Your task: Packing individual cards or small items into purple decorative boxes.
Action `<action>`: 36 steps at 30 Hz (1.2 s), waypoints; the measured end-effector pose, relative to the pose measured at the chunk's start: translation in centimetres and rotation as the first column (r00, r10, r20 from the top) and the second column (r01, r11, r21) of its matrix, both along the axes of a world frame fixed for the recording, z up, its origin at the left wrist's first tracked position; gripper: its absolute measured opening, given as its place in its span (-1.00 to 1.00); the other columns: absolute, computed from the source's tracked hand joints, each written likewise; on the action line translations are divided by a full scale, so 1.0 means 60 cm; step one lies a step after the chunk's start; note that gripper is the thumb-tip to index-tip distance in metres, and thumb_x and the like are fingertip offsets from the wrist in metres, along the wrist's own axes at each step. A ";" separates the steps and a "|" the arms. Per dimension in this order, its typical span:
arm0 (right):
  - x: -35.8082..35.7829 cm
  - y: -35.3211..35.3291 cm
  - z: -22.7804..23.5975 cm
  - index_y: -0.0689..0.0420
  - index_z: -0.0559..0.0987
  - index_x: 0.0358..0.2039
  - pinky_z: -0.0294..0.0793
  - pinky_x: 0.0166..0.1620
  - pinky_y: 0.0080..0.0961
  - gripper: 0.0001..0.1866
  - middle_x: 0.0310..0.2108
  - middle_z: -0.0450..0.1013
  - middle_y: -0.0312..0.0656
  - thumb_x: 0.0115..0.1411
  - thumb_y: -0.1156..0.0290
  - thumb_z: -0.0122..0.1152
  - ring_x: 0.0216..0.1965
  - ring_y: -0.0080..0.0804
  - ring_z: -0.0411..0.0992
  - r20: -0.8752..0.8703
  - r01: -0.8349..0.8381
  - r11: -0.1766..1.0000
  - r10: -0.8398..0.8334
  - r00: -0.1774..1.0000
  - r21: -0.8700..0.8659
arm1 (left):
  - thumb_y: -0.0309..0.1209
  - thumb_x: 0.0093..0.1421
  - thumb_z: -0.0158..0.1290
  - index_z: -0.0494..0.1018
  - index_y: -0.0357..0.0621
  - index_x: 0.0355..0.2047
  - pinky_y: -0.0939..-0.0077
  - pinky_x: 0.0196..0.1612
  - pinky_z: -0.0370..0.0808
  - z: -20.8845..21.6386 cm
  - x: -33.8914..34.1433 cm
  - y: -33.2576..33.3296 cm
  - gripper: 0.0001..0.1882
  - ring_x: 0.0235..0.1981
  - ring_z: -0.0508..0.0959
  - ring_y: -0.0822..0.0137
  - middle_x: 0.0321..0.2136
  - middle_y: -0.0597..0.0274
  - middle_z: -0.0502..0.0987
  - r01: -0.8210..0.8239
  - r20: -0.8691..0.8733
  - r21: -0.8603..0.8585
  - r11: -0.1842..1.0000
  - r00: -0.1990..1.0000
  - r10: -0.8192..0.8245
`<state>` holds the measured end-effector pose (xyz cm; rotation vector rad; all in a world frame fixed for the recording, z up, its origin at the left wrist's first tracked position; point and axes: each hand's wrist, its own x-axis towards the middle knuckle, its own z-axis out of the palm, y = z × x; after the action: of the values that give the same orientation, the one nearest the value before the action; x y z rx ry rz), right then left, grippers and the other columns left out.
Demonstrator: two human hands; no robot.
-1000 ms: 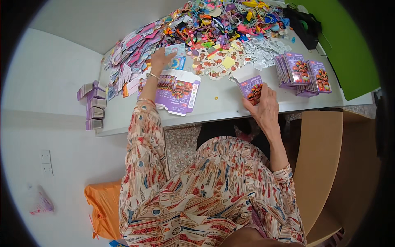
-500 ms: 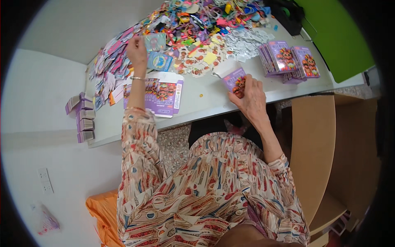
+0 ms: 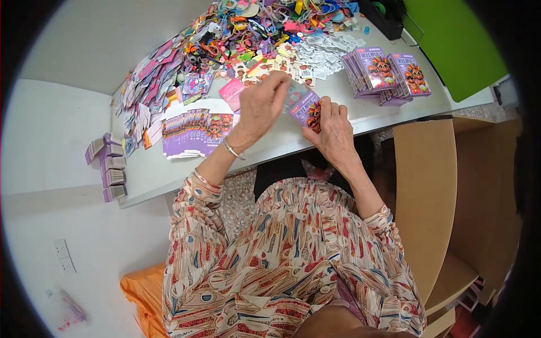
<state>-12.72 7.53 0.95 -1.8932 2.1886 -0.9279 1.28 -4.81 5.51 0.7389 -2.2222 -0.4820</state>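
My right hand (image 3: 333,127) grips a small purple box (image 3: 307,109) with a colourful character print, near the table's front edge. At its upper left end, my left hand (image 3: 260,110) is closed with the fingertips pinching a thin, shiny pale-green card or packet (image 3: 293,94). This meets the end of the box; how far it is inside, I cannot tell. Just left of my left hand lies a pink packet (image 3: 230,94). Below that, a fanned row of flat purple boxes (image 3: 185,134) lies partly behind my left wrist.
Heaps of pink and purple packets (image 3: 160,79), colourful trinkets (image 3: 253,34), small stickers (image 3: 270,65) and white sachets (image 3: 327,50) cover the table's back. Purple boxes (image 3: 378,72) stand stacked at right, near a black tape dispenser (image 3: 384,17). An open cardboard carton (image 3: 425,208) stands below right.
My left hand has moved right from the packets at the left to the purple box, bringing the shiny card. My right hand still holds the box. A blue packet no longer shows; a pink one does.
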 end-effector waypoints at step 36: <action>-0.016 -0.011 -0.011 0.35 0.29 -0.13 0.43 -0.20 -0.15 -0.37 -0.37 0.40 0.13 -0.07 0.18 0.34 -0.27 0.06 0.37 0.021 0.055 0.998 -0.056 0.998 0.032 | -0.26 0.09 0.12 0.54 -0.24 -0.30 0.36 -0.24 0.49 -0.095 0.041 -0.249 -0.71 -0.41 0.58 0.11 -0.47 0.07 0.58 -0.231 0.069 -0.153 0.961 0.968 0.243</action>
<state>-13.65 6.85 0.28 -1.8084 2.2405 -0.9133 3.76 -19.78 -0.21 0.9494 -2.1838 -0.1714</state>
